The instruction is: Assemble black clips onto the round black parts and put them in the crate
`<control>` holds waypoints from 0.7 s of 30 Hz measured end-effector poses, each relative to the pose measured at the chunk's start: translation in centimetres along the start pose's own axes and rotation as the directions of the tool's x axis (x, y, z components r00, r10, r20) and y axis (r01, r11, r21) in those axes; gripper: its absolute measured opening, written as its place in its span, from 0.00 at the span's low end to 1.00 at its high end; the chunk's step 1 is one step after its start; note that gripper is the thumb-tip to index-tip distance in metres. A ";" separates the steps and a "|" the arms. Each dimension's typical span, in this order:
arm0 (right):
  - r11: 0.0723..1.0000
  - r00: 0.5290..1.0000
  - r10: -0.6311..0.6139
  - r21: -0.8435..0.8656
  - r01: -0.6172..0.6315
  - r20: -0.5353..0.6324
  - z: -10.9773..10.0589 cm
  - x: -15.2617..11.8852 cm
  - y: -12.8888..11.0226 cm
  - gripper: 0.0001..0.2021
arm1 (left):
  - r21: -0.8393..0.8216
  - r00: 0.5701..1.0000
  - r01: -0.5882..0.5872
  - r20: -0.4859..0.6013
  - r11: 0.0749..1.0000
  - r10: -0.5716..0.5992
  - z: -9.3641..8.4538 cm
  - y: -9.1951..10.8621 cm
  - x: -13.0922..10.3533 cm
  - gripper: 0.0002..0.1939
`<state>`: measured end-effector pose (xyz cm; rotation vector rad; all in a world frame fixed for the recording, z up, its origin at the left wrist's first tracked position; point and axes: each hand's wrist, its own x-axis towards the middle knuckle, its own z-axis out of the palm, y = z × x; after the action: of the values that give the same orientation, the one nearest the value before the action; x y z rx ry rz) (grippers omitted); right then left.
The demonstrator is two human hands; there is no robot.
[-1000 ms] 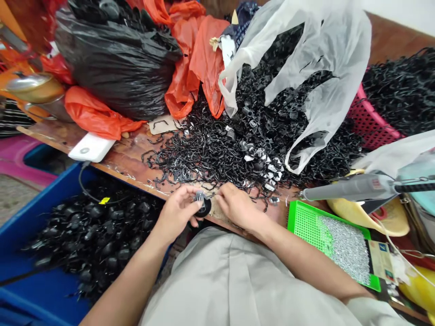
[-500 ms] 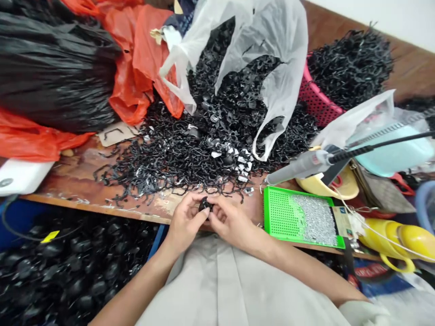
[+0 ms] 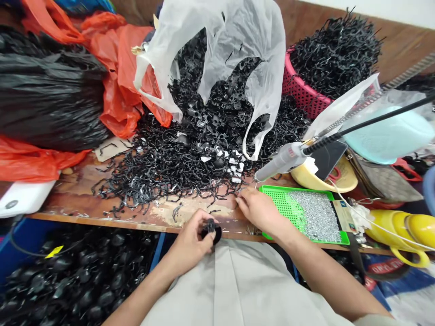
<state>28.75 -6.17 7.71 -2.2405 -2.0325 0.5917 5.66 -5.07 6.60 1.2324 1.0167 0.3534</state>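
Observation:
In my left hand [image 3: 192, 242] is a small round black plastic part [image 3: 216, 232], pinched between thumb and fingers just above the table's front edge. My right hand [image 3: 260, 209] is apart from it, low over the tabletop beside the green tray [image 3: 267, 195]. Its fingers are curled together and point at the near edge of a heap of thin black plastic strips [image 3: 170, 167]. Whatever lies between those fingertips is hidden. Just above that hand hangs a grey electric screwdriver [image 3: 280, 160], its tip pointing down and left.
Small silver screws [image 3: 316, 215] fill much of the green tray. A white plastic bag [image 3: 265, 27] spills black parts at the back. A pink basket [image 3: 302, 97] holds more strips. At left are a black bag [image 3: 50, 99] and, below the table, a blue bin [image 3: 16, 244] of black parts.
My right hand has let go of the black part and moved right, towards the tray. My left hand keeps the part, now slightly lower. The camera view has shifted a little.

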 end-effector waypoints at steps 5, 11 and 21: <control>0.988 1.000 -0.016 -0.157 0.016 0.002 1.2 1.2 -1.8 0.13 | 0.249 0.989 -0.114 -0.064 0.962 0.134 1.0 0.9 2.0 0.06; 0.983 0.993 -0.086 -0.156 0.098 0.082 2.1 1.4 -2.1 0.13 | 0.069 0.950 -0.149 -0.266 0.986 0.163 -0.4 2.3 3.5 0.14; 0.955 0.954 -0.286 -0.048 0.291 0.090 3.3 0.2 -1.6 0.13 | -0.161 0.985 -0.041 -0.174 0.986 0.013 -0.8 0.8 1.2 0.13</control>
<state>26.23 -6.44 5.12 -1.9206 -2.3891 0.6095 5.86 -3.44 6.84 1.0814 1.0963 0.5618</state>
